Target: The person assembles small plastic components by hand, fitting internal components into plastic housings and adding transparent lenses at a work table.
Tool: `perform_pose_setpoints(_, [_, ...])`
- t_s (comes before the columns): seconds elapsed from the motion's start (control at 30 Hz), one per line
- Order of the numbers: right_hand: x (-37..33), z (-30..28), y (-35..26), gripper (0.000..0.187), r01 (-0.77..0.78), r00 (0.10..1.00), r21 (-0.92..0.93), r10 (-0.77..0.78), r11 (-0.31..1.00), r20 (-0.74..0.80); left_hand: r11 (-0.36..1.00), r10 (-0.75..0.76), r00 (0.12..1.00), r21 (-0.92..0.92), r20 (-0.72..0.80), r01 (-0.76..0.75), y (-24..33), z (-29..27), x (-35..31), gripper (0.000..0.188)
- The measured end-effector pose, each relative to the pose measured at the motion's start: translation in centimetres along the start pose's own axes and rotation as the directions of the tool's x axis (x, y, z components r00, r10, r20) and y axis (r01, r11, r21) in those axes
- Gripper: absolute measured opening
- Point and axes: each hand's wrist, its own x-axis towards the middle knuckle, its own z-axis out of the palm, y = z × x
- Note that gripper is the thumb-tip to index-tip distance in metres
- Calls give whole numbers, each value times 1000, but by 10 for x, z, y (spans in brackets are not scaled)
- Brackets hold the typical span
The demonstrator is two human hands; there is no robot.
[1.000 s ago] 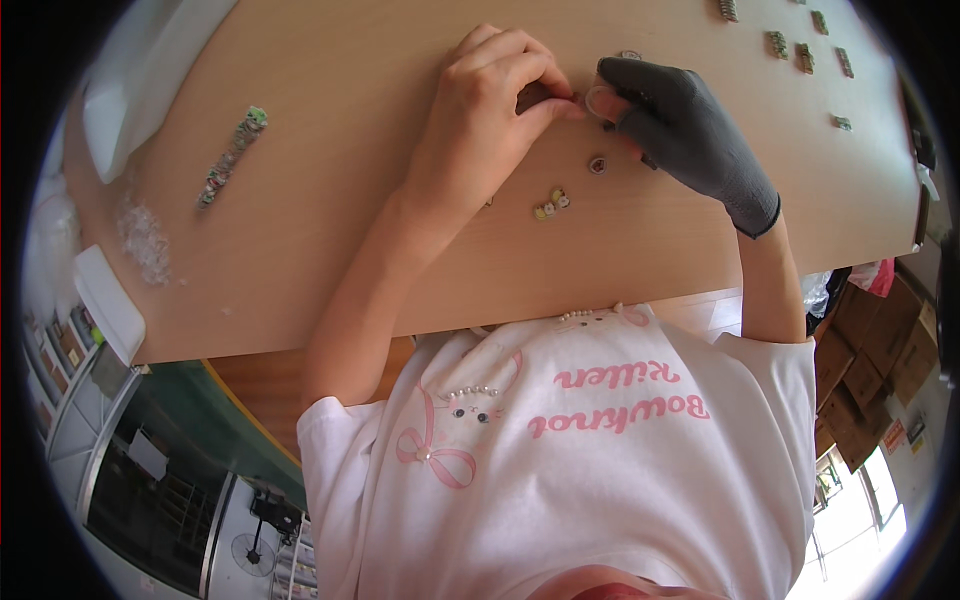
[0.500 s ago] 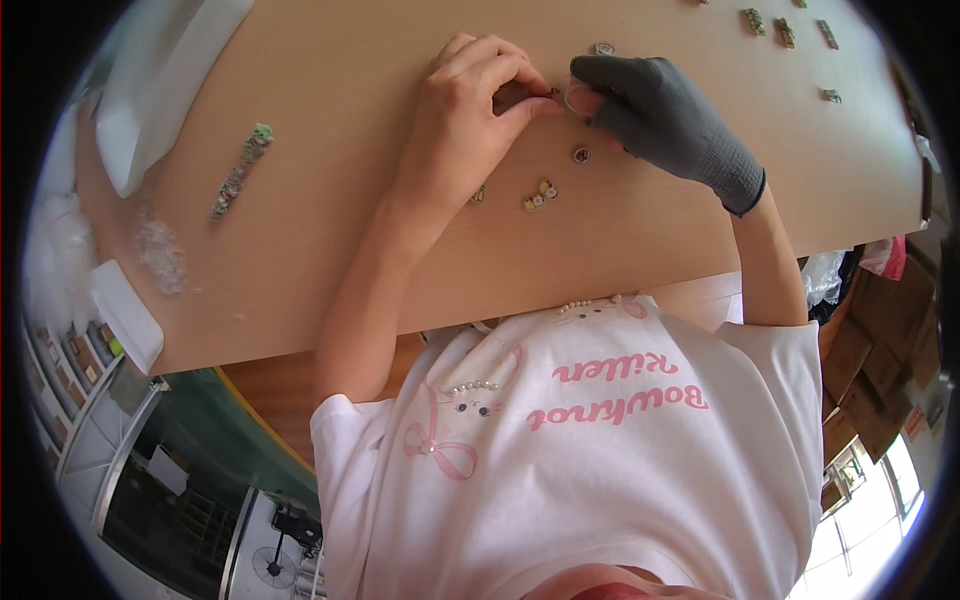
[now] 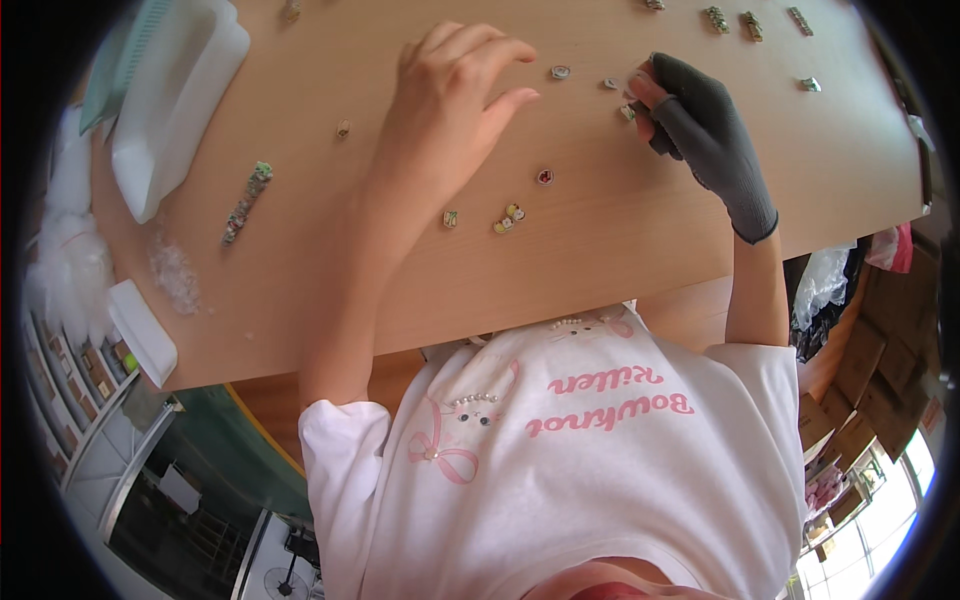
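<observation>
My bare left hand (image 3: 460,95) is raised over the table, its thumb and fingers apart with nothing between them. To the right, my right hand (image 3: 695,125) wears a grey glove with bare fingertips, and its thumb and fingers are pinched together. What they grip is too small to make out. A small white and green piece (image 3: 627,112) is right at those fingertips, and a flat little piece (image 3: 610,84) lies just left of them. Between my hands is a round pale charm (image 3: 561,72). Nearer me lie a dark red round charm (image 3: 545,177) and a yellow and white charm cluster (image 3: 509,219).
A long row of small pieces (image 3: 247,205) lies at the left, beside a white tray (image 3: 180,110) and clear plastic scraps (image 3: 175,272). Several short rows, such as a greenish row (image 3: 752,27), lie at the far right. A white box lid (image 3: 143,330) sits at the table's left corner.
My hands have moved apart. The left one has opened and drawn left; the right has gone right and stays pinched. The head view has shifted slightly.
</observation>
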Motion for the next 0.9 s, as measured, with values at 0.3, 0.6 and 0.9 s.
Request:
perform_pose_setpoints(0.3, [39,17,11,23,169,983,-261,-183,950,-31,942,-57,998,-334,-29,44,-5,43,2,12])
perform_pose_setpoints(0.6, [30,-1,20,24,123,986,135,-105,983,-131,967,-5,996,-256,-90,-18,11,50,0,23])
perform_pose_setpoints(0.9, [4,6,14,22,42,993,-16,-44,999,-110,982,64,995,-173,-83,-77,15,62,-1,21])
